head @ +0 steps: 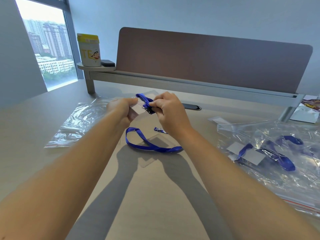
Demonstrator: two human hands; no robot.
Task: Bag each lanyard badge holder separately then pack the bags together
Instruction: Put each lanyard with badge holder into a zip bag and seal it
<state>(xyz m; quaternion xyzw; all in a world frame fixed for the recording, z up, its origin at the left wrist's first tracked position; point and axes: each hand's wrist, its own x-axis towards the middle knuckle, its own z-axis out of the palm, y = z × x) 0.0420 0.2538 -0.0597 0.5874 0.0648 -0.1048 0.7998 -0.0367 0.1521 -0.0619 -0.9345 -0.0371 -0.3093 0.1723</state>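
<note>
Above the table, my left hand (121, 108) grips a clear badge holder (138, 108) by its left side. My right hand (168, 108) pinches the blue lanyard (144, 98) at its black clip, right where it meets the holder. Below my hands a second blue lanyard (149, 144) lies looped on the table, over another clear holder (160, 142). A clear zip bag (78, 122) lies flat to the left. On the right, a large clear zip bag (280, 170) holds bagged lanyards (284, 159) with holders.
A desk divider panel (207, 61) runs along the back. A yellow-lidded tub (90, 50) and a dark block (107, 63) stand on a small shelf at the back left. A small clear bag (219, 120) lies right of my hands, and packets (308, 110) at the far right.
</note>
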